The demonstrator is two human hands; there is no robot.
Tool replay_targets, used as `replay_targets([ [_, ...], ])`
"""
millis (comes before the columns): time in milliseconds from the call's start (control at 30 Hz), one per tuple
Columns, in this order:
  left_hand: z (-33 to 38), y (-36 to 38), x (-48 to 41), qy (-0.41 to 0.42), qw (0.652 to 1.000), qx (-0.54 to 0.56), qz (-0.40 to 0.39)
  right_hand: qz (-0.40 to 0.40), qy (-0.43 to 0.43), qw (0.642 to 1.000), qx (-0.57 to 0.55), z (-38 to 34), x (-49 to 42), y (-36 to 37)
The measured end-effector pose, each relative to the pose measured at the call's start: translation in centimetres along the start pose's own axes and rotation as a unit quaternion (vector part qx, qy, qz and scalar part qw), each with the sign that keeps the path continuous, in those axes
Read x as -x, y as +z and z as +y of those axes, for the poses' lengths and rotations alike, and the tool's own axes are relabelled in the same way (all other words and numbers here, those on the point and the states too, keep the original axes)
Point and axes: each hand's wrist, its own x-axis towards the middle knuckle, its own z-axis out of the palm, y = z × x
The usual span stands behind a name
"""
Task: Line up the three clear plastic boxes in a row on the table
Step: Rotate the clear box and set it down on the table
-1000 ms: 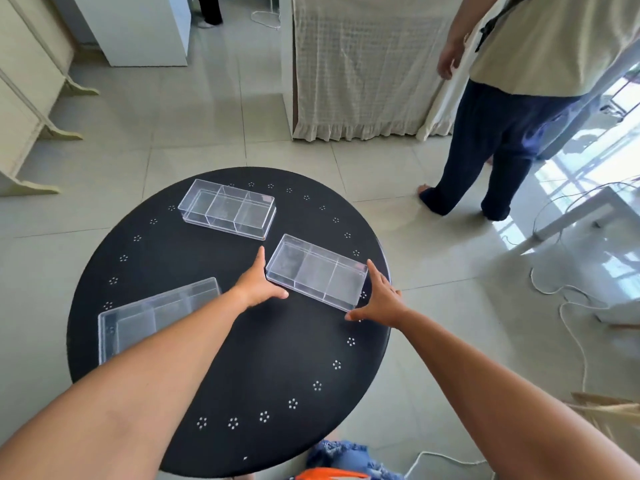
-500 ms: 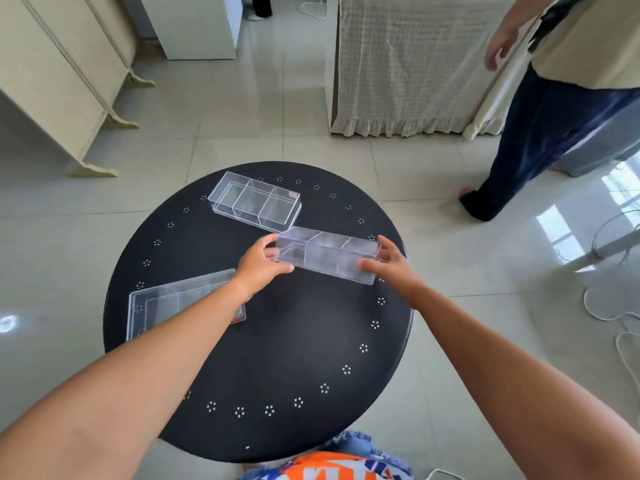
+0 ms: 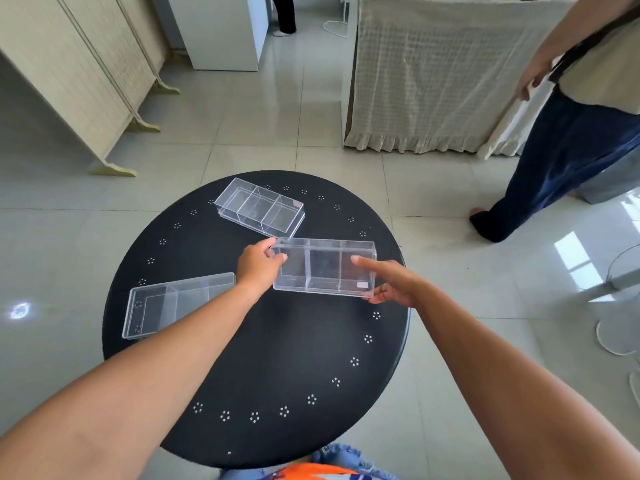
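Note:
Three clear plastic boxes with inner dividers are over the round black table (image 3: pixel 263 341). I hold the middle box (image 3: pixel 322 268) lifted and tilted toward me. My left hand (image 3: pixel 258 266) grips its left end, and my right hand (image 3: pixel 391 282) grips its right end, index finger across the front. The far box (image 3: pixel 259 207) lies flat near the table's back edge, angled. The near-left box (image 3: pixel 173 303) lies flat at the left, partly hidden by my left forearm.
Another person (image 3: pixel 568 116) stands on the tiled floor at the right, beside a cloth-covered piece of furniture (image 3: pixel 433 74). A cream folding screen (image 3: pixel 76 74) stands at the left. Cables and fan bases (image 3: pixel 620 327) lie on the floor at the right.
Both hands closed on the middle box, lifted it off the table and tilted it up toward me. The other two boxes stayed put. My head view shifted left.

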Motion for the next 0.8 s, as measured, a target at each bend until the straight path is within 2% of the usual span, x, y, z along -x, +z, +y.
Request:
replay_targets([
  [233, 1.0, 1.2, 0.9, -0.031, 0.999, 0.015, 0.006, 0.044, 0.021, 0.994, 0.093, 1.1, -1.0, -0.7],
  [500, 0.3, 2.8, 0.5, -0.067, 0.997, 0.012, -0.024, 0.134, 0.035, 0.985, 0.101, 1.9, -1.3, -0.6],
  [800, -0.3, 3.4, 0.3, -0.067, 0.992, 0.056, -0.091, 0.165, 0.061, 0.978, 0.112, 2.7, -1.3, -0.6],
])
